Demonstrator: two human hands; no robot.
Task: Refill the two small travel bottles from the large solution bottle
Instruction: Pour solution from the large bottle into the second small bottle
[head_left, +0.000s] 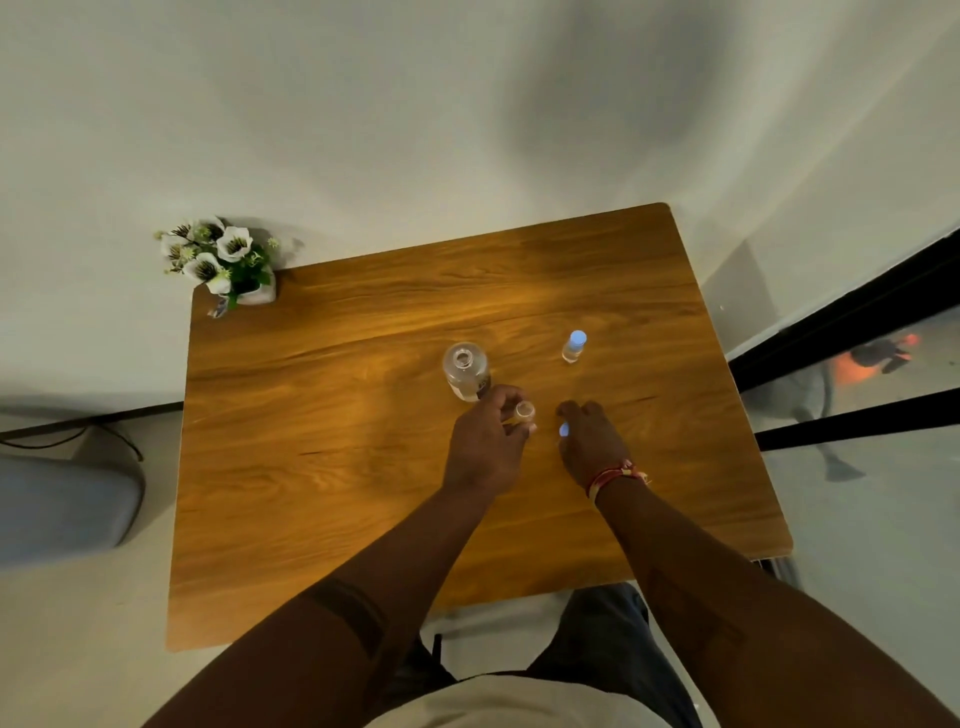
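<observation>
Head view: left hand (485, 447) fingers curled round uncapped travel bottle (524, 413), upright.
Right hand (592, 444): pinches blue cap (564, 429), just right of bottle's mouth.
Solution bottle (466, 370): open, beside left fingers.

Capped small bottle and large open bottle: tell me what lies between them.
Head view: only bare wooden table lies between the capped small bottle and the large open bottle.

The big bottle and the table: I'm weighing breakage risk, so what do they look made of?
Big bottle: clear and glossy, with the table grain showing through it; glass or hard clear plastic, I cannot tell which. Its mouth is open. Table: brown top with streaky wood grain and a soft sheen, so wood or a wood-look laminate.
</observation>
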